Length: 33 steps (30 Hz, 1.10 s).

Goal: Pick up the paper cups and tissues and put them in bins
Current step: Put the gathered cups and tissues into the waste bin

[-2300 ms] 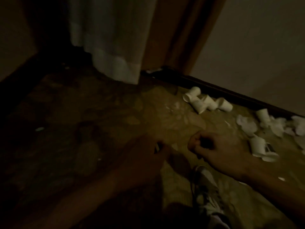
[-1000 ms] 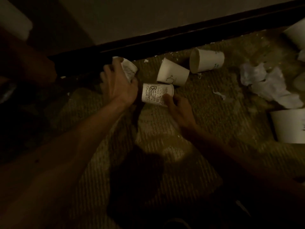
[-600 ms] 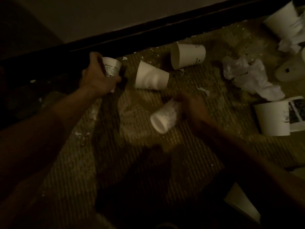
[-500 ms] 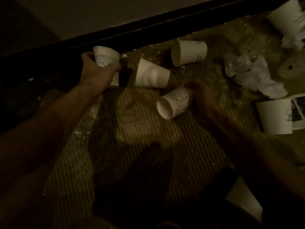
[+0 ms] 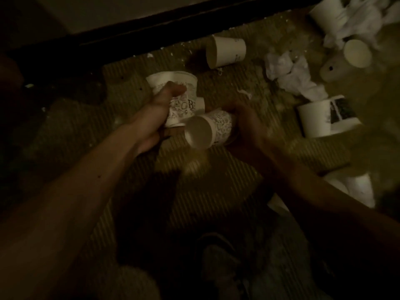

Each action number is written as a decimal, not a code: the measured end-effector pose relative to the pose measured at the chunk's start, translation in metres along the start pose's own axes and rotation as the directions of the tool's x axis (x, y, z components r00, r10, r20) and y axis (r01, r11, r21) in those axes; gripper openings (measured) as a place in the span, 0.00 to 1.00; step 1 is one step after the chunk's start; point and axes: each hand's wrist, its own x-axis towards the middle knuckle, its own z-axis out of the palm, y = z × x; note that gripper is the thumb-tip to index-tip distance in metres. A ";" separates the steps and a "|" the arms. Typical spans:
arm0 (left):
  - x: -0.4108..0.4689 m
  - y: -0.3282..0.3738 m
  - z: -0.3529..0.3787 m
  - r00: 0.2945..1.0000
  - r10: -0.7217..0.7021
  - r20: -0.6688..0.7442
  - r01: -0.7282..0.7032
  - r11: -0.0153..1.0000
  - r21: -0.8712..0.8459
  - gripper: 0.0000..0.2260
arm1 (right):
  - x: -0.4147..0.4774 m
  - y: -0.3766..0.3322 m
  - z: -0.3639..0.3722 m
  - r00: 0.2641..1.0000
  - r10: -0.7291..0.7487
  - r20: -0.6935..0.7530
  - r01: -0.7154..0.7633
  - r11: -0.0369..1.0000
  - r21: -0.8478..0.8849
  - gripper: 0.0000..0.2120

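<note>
The left hand (image 5: 154, 111) closes its grip round a white paper cup printed with dark lettering (image 5: 181, 100). The thumb lies across the wall and the rim tips toward the dark skirting board (image 5: 151, 24). The right hand (image 5: 244, 124) grips the base end of a second printed white paper cup (image 5: 207, 128), held on its side with its open mouth beside the first cup's base. The two cups touch, probably so that one can slide into the other and both travel as a stack. They appear raised just off the ribbed olive carpet (image 5: 216, 180).

A plain white paper cup (image 5: 225, 53) lies on its side near the skirting, and a crumpled white tissue (image 5: 292, 76) lies to its right. Beside that is a white paper cup with a dark picture label (image 5: 324, 115). Nothing blocks the reach to them. No bin is in view.
</note>
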 end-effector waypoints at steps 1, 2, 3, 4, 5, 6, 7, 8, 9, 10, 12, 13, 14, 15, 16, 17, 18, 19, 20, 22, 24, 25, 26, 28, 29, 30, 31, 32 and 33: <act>-0.014 -0.006 0.002 1.000 -0.023 0.000 0.023 0.999 -0.022 0.15 | -0.013 0.006 -0.005 1.000 0.019 -0.018 -0.019 0.999 -0.039 0.20; -0.033 -0.012 0.005 0.999 -0.046 0.006 0.046 0.999 -0.023 0.16 | -0.033 0.012 -0.009 0.998 0.042 -0.040 -0.045 0.995 -0.084 0.20; -0.055 -0.017 0.009 0.998 -0.062 0.018 0.062 0.998 -0.012 0.17 | -0.055 0.017 -0.012 0.996 0.055 -0.074 -0.065 0.989 -0.134 0.22; -0.078 -0.020 0.015 0.997 -0.075 0.034 0.075 0.997 0.005 0.18 | -0.079 0.021 -0.013 0.993 0.057 -0.102 -0.075 0.979 -0.192 0.24; -0.105 -0.019 0.021 0.995 -0.091 0.042 0.091 0.996 0.019 0.20 | -0.106 0.023 -0.011 0.991 0.054 -0.124 -0.082 0.969 -0.234 0.21; -0.133 -0.015 0.028 0.993 -0.107 0.041 0.106 0.994 0.029 0.22 | -0.135 0.023 -0.006 0.988 0.055 -0.147 -0.089 0.967 -0.238 0.16; -0.161 -0.006 0.035 0.992 -0.117 0.035 0.116 0.992 0.039 0.23 | -0.164 0.020 0.000 0.984 0.057 -0.171 -0.095 0.970 -0.224 0.13; -0.190 0.005 0.042 0.992 -0.120 0.025 0.119 0.991 0.055 0.25 | -0.192 0.014 0.006 0.979 0.060 -0.193 -0.102 0.971 -0.216 0.14; -0.220 0.021 0.048 0.993 -0.119 0.020 0.117 0.990 0.073 0.26 | -0.222 0.005 0.012 0.978 0.054 -0.200 -0.098 0.972 -0.215 0.14; -0.251 0.041 0.055 0.993 -0.112 0.023 0.109 0.990 0.093 0.27 | -0.255 -0.008 0.020 0.981 0.037 -0.191 -0.080 0.971 -0.223 0.13; -0.312 0.086 0.073 0.995 -0.091 0.038 0.085 0.988 0.128 0.31 | -0.321 -0.040 0.039 0.989 -0.032 -0.145 -0.006 0.967 -0.253 0.10; -0.342 0.111 0.082 0.997 -0.069 0.034 0.063 0.988 0.138 0.33 | -0.356 -0.058 0.049 0.989 -0.061 -0.131 0.026 0.966 -0.256 0.10; -0.374 0.135 0.091 0.999 -0.033 0.023 0.029 0.988 0.154 0.32 | -0.391 -0.075 0.060 0.988 -0.084 -0.127 0.049 0.965 -0.256 0.09; -0.406 0.162 0.100 1.000 0.015 0.016 -0.018 0.984 0.176 0.30 | -0.424 -0.094 0.070 0.988 -0.106 -0.114 0.073 0.962 -0.264 0.10; -0.436 0.189 0.110 0.998 0.066 0.024 -0.069 0.976 0.207 0.25 | -0.455 -0.113 0.081 0.987 -0.131 -0.095 0.102 0.958 -0.268 0.10; -0.466 0.217 0.120 0.993 0.109 0.037 -0.115 0.964 0.238 0.21 | -0.487 -0.134 0.091 0.985 -0.156 -0.077 0.131 0.956 -0.264 0.12; -0.495 0.245 0.129 0.988 0.148 0.044 -0.154 0.953 0.261 0.21 | -0.518 -0.154 0.102 0.981 -0.182 -0.063 0.160 0.954 -0.255 0.14; -0.524 0.272 0.135 0.982 0.182 0.043 -0.187 0.944 0.273 0.21 | -0.549 -0.175 0.113 0.975 -0.215 -0.050 0.197 0.948 -0.250 0.14; -0.551 0.298 0.143 0.974 0.218 0.053 -0.224 0.940 0.256 0.20 | -0.579 -0.194 0.123 0.966 -0.257 -0.036 0.239 0.937 -0.254 0.13; -0.601 0.354 0.159 0.953 0.277 0.119 -0.294 0.943 0.154 0.13 | -0.639 -0.234 0.141 0.937 -0.349 -0.019 0.330 0.900 -0.285 0.11; -0.647 0.404 0.175 0.936 0.319 0.147 -0.333 0.939 0.088 0.14 | -0.692 -0.268 0.156 0.901 -0.433 -0.009 0.410 0.861 -0.300 0.12; -0.669 0.426 0.184 0.927 0.341 0.159 -0.357 0.930 0.089 0.16 | -0.716 -0.283 0.161 0.883 -0.470 -0.007 0.447 0.845 -0.292 0.12; -0.687 0.444 0.192 0.915 0.361 0.181 -0.380 0.920 0.090 0.18 | -0.738 -0.298 0.164 0.861 -0.508 -0.010 0.485 0.828 -0.281 0.13; -0.716 0.476 0.210 0.897 0.377 0.231 -0.404 0.911 0.080 0.19 | -0.774 -0.326 0.169 0.813 -0.582 -0.021 0.557 0.789 -0.260 0.16; -0.727 0.489 0.217 0.893 0.373 0.251 -0.405 0.910 0.086 0.19 | -0.789 -0.340 0.168 0.799 -0.601 -0.027 0.577 0.778 -0.250 0.20; -0.734 0.501 0.225 0.887 0.370 0.276 -0.409 0.907 0.101 0.19 | -0.801 -0.352 0.166 0.796 -0.604 -0.030 0.581 0.778 -0.239 0.26; -0.737 0.513 0.232 0.880 0.370 0.297 -0.417 0.902 0.113 0.17 | -0.811 -0.365 0.162 0.803 -0.595 -0.023 0.574 0.785 -0.234 0.31; -0.736 0.525 0.240 0.873 0.372 0.316 -0.426 0.897 0.121 0.14 | -0.817 -0.378 0.159 0.811 -0.585 -0.004 0.567 0.788 -0.240 0.35; -0.734 0.537 0.248 0.865 0.375 0.332 -0.433 0.894 0.119 0.11 | -0.822 -0.392 0.155 0.813 -0.582 0.025 0.568 0.782 -0.256 0.35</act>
